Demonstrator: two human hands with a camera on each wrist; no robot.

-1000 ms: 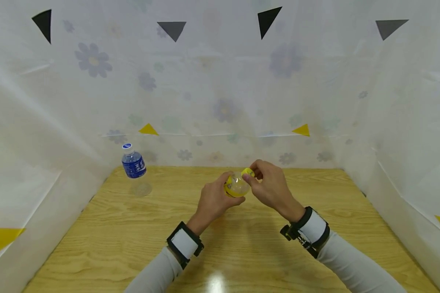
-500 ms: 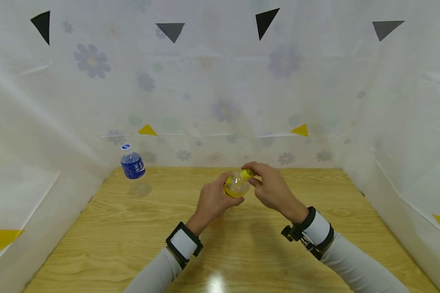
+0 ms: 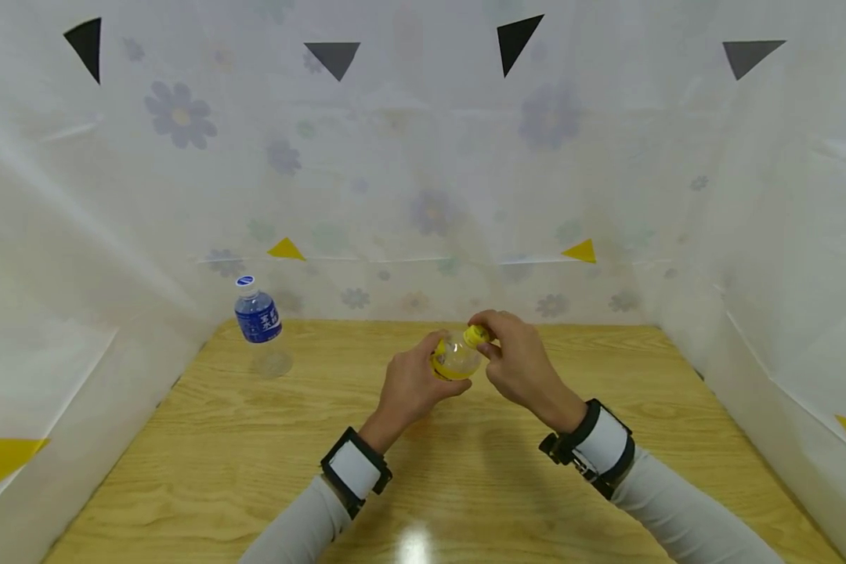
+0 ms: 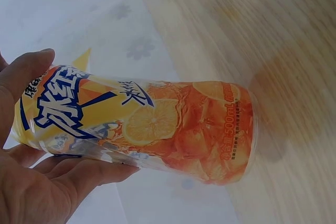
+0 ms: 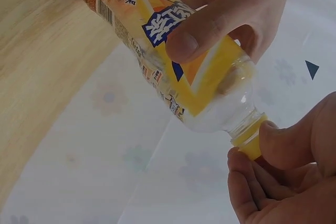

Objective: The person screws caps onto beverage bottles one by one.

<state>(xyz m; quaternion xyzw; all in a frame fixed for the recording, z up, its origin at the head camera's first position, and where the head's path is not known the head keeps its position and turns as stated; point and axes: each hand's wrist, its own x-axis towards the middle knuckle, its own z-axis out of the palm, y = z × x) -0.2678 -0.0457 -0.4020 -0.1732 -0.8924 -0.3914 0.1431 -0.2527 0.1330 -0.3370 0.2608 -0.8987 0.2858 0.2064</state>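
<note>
An iced tea bottle, clear with an orange and yellow label, is held over the middle of the table by my left hand. Thumb and fingers wrap its upper label from both sides. Thumb and fingertips of my right hand pinch the yellow cap, which sits at the mouth of the bottle's neck. The bottle looks drained, with no liquid visible in its clear shoulder. In the head view it is seen mostly from above, its lower part hidden. Whether its base touches the table cannot be told.
A clear bottle with a blue label and white cap stands upright at the table's back left. The wooden table is enclosed by pale flower-patterned sheeting at the back and sides. Black and yellow triangles mark the sheeting.
My right hand's fingers have shifted round the yellow cap, with the index finger reaching further over it and the thumb drawn lower. My left hand and the iced tea bottle stay in place.
</note>
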